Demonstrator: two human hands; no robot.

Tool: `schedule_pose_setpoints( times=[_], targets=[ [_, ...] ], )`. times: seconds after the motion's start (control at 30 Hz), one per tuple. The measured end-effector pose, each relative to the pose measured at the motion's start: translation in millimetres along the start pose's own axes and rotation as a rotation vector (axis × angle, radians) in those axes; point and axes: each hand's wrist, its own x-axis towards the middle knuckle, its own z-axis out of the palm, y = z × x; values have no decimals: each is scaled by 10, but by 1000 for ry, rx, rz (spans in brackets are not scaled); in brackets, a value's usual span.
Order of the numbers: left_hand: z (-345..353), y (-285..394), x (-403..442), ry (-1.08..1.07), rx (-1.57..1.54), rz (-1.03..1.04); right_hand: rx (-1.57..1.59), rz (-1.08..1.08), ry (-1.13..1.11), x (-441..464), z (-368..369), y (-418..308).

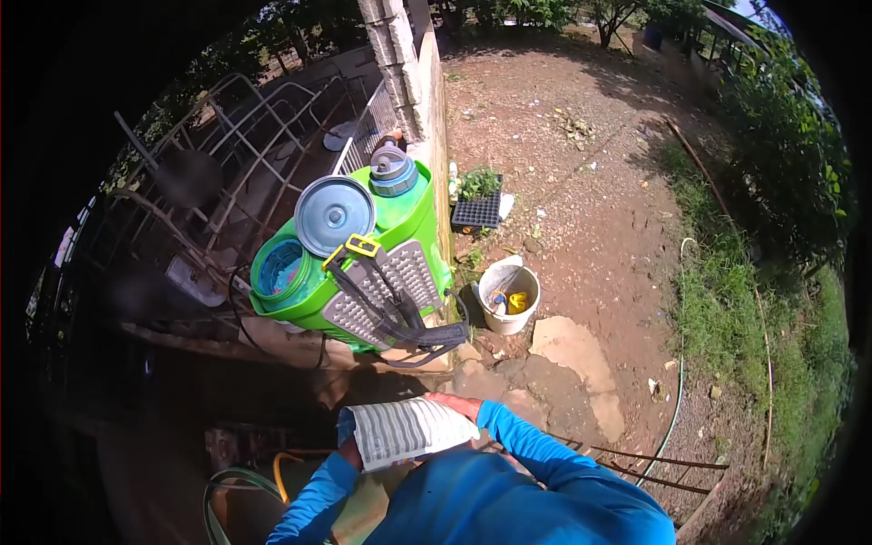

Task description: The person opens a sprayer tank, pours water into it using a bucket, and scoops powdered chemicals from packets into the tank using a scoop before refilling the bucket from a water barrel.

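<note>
Close to my body is a white thing with grey stripes, curved like a sheet or a ribbed container; I cannot tell which. My right hand is closed over its upper right edge. At its left side my left hand is mostly hidden in shade, and its fingers do not show. Something blue shows beside the striped thing's left edge. Just beyond stands a green backpack sprayer with straps and a grey ribbed back pad. Its filler opening is uncovered, and a round blue-grey lid lies on top.
A white bucket holding a yellow item stands right of the sprayer. Behind it are a black seedling tray and a concrete post. Metal frames fill the left. Rebar and a hose lie at right.
</note>
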Motion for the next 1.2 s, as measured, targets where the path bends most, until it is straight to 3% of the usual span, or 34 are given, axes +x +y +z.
schedule_pose_setpoints(
  times=[0.03, 0.13, 0.17, 0.23, 0.3, 0.33, 0.47, 0.53, 0.67, 0.8, 0.87, 0.93, 0.97, 1.03, 1.1, 1.13, 1.2],
  targets=[
    [49, 29, 30, -3, 0, -31, -30, 178, -8, -117, 89, 209],
    [164, 161, 149, -28, 32, -88, 95, 167, 96, -145, 99, -123],
    [183, 191, 181, -33, 39, -104, 443, 517, 158, 27, 42, -504],
    [220, 257, 222, -30, 52, -128, 804, 831, 237, -12, -1, -453],
    [249, 319, 260, -30, 69, -150, -24, 20, 31, -442, 68, 250],
    [261, 336, 276, -31, 75, -159, -7, 149, 21, -532, 116, 372],
    [330, 394, 353, -37, 85, -193, 51, 162, 59, -703, 276, 815],
    [353, 436, 389, -44, 86, -201, 168, 293, 41, -717, 268, 889],
    [377, 434, 330, -36, 58, -223, 83, 111, 53, -620, 49, 348],
    [363, 416, 143, -26, -16, -238, 561, 540, 75, -408, 40, 359],
    [354, 411, 0, -27, -86, -256, 712, 595, 80, -318, 14, 206],
    [363, 422, -162, -44, -198, -284, 384, 364, 104, -315, -65, 157],
    [365, 457, -234, -65, -284, -298, 38, 169, 104, -328, -71, 310],
    [331, 494, -393, -155, -485, -314, 1138, 1158, 342, 331, -234, -458],
    [170, 481, -459, -287, -577, -233, 835, 803, 115, -136, -49, 442],
    [-68, 413, -450, -238, -276, -171, 686, 627, 63, -362, 41, 885],
    [-122, 544, -585, -87, -127, -98, 700, 662, 41, -143, -6, 610]
  ],
)
